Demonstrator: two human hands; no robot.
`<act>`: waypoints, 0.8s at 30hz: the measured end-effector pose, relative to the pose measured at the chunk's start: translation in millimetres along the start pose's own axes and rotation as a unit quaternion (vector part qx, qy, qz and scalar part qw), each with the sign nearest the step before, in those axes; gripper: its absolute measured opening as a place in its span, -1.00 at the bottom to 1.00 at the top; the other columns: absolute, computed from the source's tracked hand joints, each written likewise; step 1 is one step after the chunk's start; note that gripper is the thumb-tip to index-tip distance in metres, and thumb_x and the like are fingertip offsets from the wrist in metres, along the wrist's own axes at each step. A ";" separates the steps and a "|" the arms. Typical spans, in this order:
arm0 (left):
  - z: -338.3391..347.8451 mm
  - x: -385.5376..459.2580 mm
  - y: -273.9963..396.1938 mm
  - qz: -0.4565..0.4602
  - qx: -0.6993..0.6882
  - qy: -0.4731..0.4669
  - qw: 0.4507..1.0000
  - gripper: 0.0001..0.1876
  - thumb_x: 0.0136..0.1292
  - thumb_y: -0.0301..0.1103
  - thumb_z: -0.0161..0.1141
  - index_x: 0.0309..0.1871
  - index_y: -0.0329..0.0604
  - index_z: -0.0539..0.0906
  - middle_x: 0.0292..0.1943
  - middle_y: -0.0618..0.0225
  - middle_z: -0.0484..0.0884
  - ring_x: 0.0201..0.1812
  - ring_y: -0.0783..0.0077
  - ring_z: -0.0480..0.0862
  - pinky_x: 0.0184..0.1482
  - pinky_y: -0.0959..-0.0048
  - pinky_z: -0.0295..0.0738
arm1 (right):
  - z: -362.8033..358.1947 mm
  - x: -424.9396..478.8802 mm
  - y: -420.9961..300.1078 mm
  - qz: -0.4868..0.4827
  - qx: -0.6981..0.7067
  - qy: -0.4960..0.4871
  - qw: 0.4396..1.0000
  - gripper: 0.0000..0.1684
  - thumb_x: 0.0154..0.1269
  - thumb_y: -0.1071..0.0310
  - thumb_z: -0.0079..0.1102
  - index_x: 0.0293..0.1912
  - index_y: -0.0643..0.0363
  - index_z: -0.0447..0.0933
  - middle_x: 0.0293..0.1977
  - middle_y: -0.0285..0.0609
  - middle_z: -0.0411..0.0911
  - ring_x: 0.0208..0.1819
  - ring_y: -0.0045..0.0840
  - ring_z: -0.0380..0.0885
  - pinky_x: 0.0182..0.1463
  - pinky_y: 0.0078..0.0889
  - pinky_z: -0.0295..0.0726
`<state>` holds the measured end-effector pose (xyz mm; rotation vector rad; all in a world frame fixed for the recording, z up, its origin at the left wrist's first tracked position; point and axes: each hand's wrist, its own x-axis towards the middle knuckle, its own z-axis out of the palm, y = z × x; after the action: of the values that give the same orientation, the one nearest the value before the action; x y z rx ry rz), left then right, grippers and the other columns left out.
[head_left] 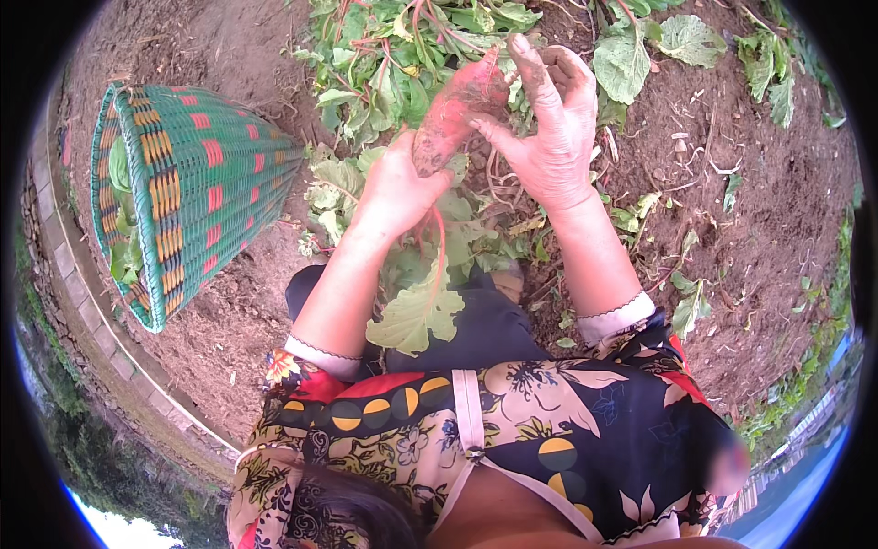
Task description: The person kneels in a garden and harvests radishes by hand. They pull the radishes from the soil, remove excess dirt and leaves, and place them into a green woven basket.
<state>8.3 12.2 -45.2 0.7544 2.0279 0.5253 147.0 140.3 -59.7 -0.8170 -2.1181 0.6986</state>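
My left hand (pixel 401 182) is closed around the leafy end of a red radish root (pixel 456 113). The root slants up and to the right, with soil and fine rootlets on its skin. From under that hand a pink stalk with a broad green leaf (pixel 418 316) hangs towards my lap. Just right of the root is my right hand (pixel 549 123), soiled, its fingers spread and curled upward. Its thumb tip lies beside the root; whether they touch I cannot tell. Behind both hands lies a heap of green leaves with pink stalks (pixel 384 75).
A green woven basket (pixel 212 185) with red and yellow patches lies on its side at the left, some leaves in its mouth. Loose leaves (pixel 689 41) and plant scraps are scattered over brown soil (pixel 768 206) at the right. A paved edge (pixel 89 316) curves along the far left.
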 end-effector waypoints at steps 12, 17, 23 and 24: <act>-3.3 -3.4 12.2 -0.010 0.129 0.076 0.989 -0.45 0.05 -0.27 0.27 0.11 -0.35 0.44 -0.19 -0.12 0.64 -0.11 -0.07 0.65 -0.02 0.17 0.52 | 6.6 1.8 1.8 -0.029 -0.077 -0.027 0.996 -0.75 -0.06 0.31 0.36 -0.30 0.06 0.54 -0.30 -0.29 0.52 -0.32 -0.42 0.55 -0.30 -0.39 0.54; -1.5 -2.8 22.0 0.004 0.038 0.090 0.995 -0.50 0.04 -0.29 0.31 0.03 -0.35 0.49 -0.21 -0.08 0.66 -0.12 0.01 0.67 -0.04 0.23 0.53 | 11.7 -9.0 -2.3 0.005 -0.047 -0.092 0.995 -0.82 0.08 0.43 0.27 -0.28 0.14 0.49 -0.34 -0.18 0.49 -0.34 -0.28 0.56 -0.28 -0.32 0.57; -13.8 9.9 21.8 0.071 -0.029 0.150 0.986 -0.52 0.02 -0.29 0.33 -0.02 -0.36 0.50 -0.24 -0.04 0.67 -0.15 0.07 0.69 -0.07 0.27 0.53 | 2.2 -61.1 11.8 -0.039 -0.024 -0.289 0.956 -0.72 0.02 0.52 0.08 -0.20 0.11 0.53 -0.27 -0.09 0.50 -0.29 -0.28 0.60 -0.35 -0.23 0.56; -14.4 10.5 22.5 0.056 -0.028 0.141 0.988 -0.53 0.02 -0.29 0.33 -0.03 -0.37 0.50 -0.24 -0.06 0.66 -0.15 0.03 0.68 -0.07 0.24 0.53 | -4.2 -64.0 18.4 -0.059 -0.022 -0.267 0.962 -0.67 0.02 0.52 0.09 -0.15 0.09 0.56 -0.22 -0.07 0.52 -0.28 -0.28 0.61 -0.36 -0.21 0.56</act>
<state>-1.4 34.7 -30.1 0.7989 2.2273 0.7879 189.4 106.2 -98.4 -0.5548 -2.6462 0.8847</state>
